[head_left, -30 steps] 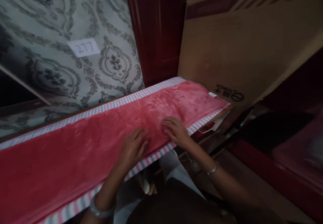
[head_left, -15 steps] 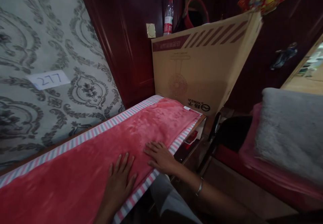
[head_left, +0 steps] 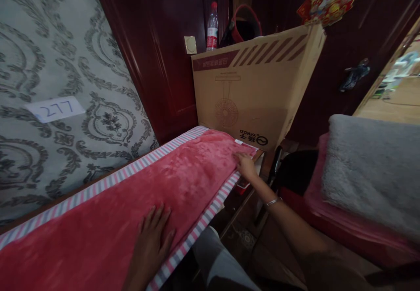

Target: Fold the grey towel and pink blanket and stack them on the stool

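Note:
A long red plush blanket (head_left: 144,181) lies spread over a striped cloth (head_left: 226,189) with pink, grey and white bands, on a narrow table. My left hand (head_left: 152,234) rests flat on the blanket near its front edge, fingers stretched out and holding nothing. Farther along, by the blanket's right end, my right hand (head_left: 246,166) has its fingers bent together at the front edge, closed on the plush fabric. A small white label (head_left: 239,141) shows at the blanket's far right corner.
A large cardboard box (head_left: 249,94) stands behind the table's right end; a bottle (head_left: 212,27) with a red cap rises behind it. At right, a grey fluffy folded cloth (head_left: 374,168) lies on pink ones (head_left: 316,194). Patterned wallpaper with a paper marked 277 (head_left: 55,108) is at left.
My right hand has moved away from my left, to the blanket's right end, and its fingers have gone from spread flat to bent. My left hand stays flat on the blanket.

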Tool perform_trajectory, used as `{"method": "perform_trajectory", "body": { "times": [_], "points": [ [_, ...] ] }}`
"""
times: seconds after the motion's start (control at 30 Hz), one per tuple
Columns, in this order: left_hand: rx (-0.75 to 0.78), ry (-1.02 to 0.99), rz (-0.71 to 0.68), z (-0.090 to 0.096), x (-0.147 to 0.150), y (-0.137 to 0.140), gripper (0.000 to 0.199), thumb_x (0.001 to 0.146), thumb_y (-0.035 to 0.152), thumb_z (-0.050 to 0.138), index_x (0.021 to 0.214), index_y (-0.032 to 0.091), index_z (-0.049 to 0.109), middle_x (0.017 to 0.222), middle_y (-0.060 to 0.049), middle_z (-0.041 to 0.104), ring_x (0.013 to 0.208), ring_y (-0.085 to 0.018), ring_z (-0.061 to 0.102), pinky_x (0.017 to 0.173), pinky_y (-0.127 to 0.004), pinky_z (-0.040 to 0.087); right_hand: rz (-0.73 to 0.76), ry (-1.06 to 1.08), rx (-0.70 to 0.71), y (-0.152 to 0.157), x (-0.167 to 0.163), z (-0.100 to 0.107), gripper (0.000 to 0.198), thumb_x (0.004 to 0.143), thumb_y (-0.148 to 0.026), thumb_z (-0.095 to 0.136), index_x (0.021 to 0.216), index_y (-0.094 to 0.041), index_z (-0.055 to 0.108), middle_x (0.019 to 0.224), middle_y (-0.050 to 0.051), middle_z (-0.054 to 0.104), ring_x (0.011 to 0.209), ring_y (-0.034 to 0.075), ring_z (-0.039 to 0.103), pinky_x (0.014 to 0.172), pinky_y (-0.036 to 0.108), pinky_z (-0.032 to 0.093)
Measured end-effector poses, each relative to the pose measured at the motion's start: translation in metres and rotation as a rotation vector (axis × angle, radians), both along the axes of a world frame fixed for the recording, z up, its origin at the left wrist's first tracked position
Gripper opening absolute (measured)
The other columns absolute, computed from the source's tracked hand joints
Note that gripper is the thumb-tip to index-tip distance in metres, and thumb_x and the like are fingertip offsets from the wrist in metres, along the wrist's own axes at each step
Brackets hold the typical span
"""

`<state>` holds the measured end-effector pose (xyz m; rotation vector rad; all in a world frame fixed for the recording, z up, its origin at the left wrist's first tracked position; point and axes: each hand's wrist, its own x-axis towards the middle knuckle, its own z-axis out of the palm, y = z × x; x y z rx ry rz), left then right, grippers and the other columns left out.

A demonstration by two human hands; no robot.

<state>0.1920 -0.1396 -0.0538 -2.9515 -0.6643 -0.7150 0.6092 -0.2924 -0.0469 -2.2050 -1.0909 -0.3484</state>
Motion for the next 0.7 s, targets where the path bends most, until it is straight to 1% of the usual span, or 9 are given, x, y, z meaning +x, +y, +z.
{"method": "perform_trajectory", "body": {
  "times": [0.1, 0.2, 0.27, 0.33, 0.4, 0.5, 0.63, 0.7],
  "points": [
    [0.046, -0.101, -0.100, 0.010, -0.003, -0.006, 0.040, 0.091, 0.043, 0.053, 0.124, 0.024, 0.066, 0.131, -0.011, 0.065, 0.121, -0.029, 0.059, 0.099, -0.050, 0.050, 0.015, -0.020, -0.056, -0.009, 0.011, -0.006, 0.051, 0.077, 0.002, 0.046, 0.119, -0.014, 0.070, 0.126, 0.015, 0.066, 0.120, 0.027, 0.055, 0.107, 0.044, 0.041],
    [0.101, -0.150, -0.209, 0.022, -0.001, -0.018, 0.033, 0.089, 0.047, 0.059, 0.110, 0.023, 0.069, 0.112, -0.009, 0.070, 0.102, -0.025, 0.067, 0.086, -0.039, 0.057, 0.071, -0.041, -0.099, -0.010, 0.015, -0.012, 0.047, 0.081, 0.000, 0.047, 0.118, -0.017, 0.072, 0.128, 0.013, 0.065, 0.119, 0.025, 0.056, 0.106, 0.040, 0.041],
    [0.147, -0.162, -0.252, 0.028, 0.005, -0.025, 0.027, 0.092, 0.044, 0.056, 0.103, 0.023, 0.069, 0.100, -0.007, 0.071, 0.089, -0.022, 0.069, 0.076, -0.033, 0.058, 0.100, -0.053, -0.110, -0.010, 0.017, -0.013, 0.045, 0.083, -0.001, 0.048, 0.116, -0.018, 0.072, 0.127, 0.012, 0.066, 0.117, 0.023, 0.056, 0.104, 0.038, 0.042],
    [0.207, -0.169, -0.275, 0.031, 0.011, -0.030, 0.024, 0.097, 0.037, 0.048, 0.098, 0.023, 0.069, 0.091, -0.006, 0.071, 0.081, -0.020, 0.069, 0.070, -0.031, 0.057, 0.108, -0.063, -0.103, -0.010, 0.019, -0.014, 0.041, 0.085, -0.003, 0.048, 0.113, -0.019, 0.073, 0.123, 0.011, 0.068, 0.115, 0.022, 0.058, 0.103, 0.036, 0.043],
    [0.273, -0.192, -0.275, 0.031, 0.016, -0.032, 0.027, 0.099, 0.030, 0.042, 0.093, 0.023, 0.067, 0.085, -0.005, 0.071, 0.076, -0.019, 0.069, 0.069, -0.030, 0.057, 0.096, -0.070, -0.079, -0.011, 0.020, -0.015, 0.039, 0.088, -0.005, 0.046, 0.111, -0.020, 0.074, 0.118, 0.010, 0.069, 0.113, 0.021, 0.059, 0.101, 0.034, 0.044],
    [0.337, -0.232, -0.260, 0.029, 0.017, -0.031, 0.029, 0.100, 0.026, 0.038, 0.091, 0.020, 0.065, 0.082, -0.005, 0.070, 0.073, -0.018, 0.069, 0.067, -0.029, 0.056, 0.063, -0.078, -0.025, -0.015, 0.017, -0.018, 0.041, 0.090, -0.006, 0.041, 0.114, -0.018, 0.071, 0.118, 0.011, 0.068, 0.112, 0.021, 0.059, 0.100, 0.035, 0.044],
    [0.348, -0.228, -0.268, 0.023, 0.011, -0.032, 0.029, 0.100, 0.026, 0.039, 0.089, 0.020, 0.065, 0.080, -0.005, 0.071, 0.071, -0.018, 0.069, 0.067, -0.028, 0.056, 0.069, -0.085, 0.021, -0.023, 0.009, -0.025, 0.038, 0.087, -0.004, 0.043, 0.108, -0.016, 0.072, 0.113, 0.011, 0.069, 0.113, 0.022, 0.058, 0.101, 0.035, 0.044],
    [0.313, -0.226, -0.269, 0.021, 0.008, -0.033, 0.027, 0.099, 0.027, 0.041, 0.089, 0.022, 0.066, 0.081, -0.004, 0.072, 0.072, -0.018, 0.070, 0.067, -0.027, 0.057, 0.079, -0.077, 0.040, -0.025, 0.008, -0.026, 0.037, 0.084, -0.004, 0.045, 0.105, -0.017, 0.073, 0.112, 0.011, 0.069, 0.112, 0.021, 0.058, 0.101, 0.034, 0.044]
  ]
}}
